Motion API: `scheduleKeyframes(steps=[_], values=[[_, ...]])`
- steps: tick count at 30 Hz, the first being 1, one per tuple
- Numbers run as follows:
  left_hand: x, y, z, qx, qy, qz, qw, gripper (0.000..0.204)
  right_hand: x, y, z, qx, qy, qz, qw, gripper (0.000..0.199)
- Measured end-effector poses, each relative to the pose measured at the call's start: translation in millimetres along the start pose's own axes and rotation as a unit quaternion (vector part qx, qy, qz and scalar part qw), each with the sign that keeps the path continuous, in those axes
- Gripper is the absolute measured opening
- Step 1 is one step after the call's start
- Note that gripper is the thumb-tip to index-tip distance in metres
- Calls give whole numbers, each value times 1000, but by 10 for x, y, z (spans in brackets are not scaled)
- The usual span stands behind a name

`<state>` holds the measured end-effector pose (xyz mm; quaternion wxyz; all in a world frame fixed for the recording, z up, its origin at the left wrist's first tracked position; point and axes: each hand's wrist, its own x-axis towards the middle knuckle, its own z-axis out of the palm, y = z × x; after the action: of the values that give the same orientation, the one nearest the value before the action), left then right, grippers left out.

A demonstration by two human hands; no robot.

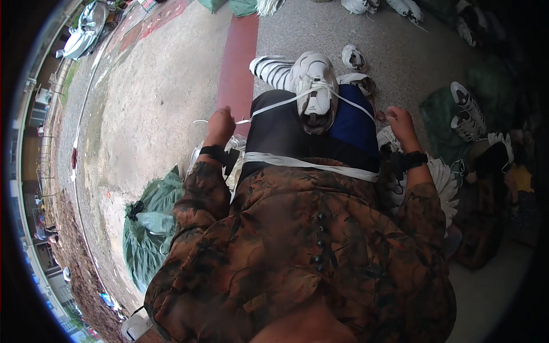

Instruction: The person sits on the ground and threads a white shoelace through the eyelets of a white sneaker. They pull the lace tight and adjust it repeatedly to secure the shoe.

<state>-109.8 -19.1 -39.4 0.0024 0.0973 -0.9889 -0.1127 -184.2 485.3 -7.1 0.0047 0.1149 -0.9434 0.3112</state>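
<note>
A white sneaker [315,68] with grey and dark parts rests across my thighs. Its white shoelace [275,106] crosses over the shoe and runs out taut to both sides. My left hand [221,126], left of my knees, is closed on one lace end. Out to the right, my right hand [402,124] is closed in a pinch on the other end. Both hands are held apart from the shoe itself. A bundle of loose white laces [309,164] lies across my lap, nearer to me than the shoe.
Beyond my knees stand a row of white shoes [272,71] and a single shoe [353,58]. More shoes [468,111] lie at right by a green sack [437,108]. Another green sack [150,228] sits at left. A silver-covered vehicle [86,33] is far left.
</note>
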Motion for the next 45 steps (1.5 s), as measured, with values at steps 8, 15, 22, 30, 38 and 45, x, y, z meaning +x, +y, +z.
scheduleKeyframes(steps=[8,15,22,30,38,45], values=[[705,1375,93,-295,62,118,946,27,815,-967,915,66,-16,-101,993,13],[672,1588,24,-516,-125,92,843,32,872,-1242,970,114,19,-47,992,10],[619,1544,70,-631,-217,52,743,19,951,-1184,1074,209,20,-26,977,5],[615,1571,96,-617,-201,45,759,17,903,-1097,1112,243,45,-1,969,4],[666,1542,239,-581,-145,61,798,16,944,-1181,1075,369,-41,21,928,4],[748,1485,378,-480,-43,217,849,22,1045,-1090,960,392,-191,12,900,5]])
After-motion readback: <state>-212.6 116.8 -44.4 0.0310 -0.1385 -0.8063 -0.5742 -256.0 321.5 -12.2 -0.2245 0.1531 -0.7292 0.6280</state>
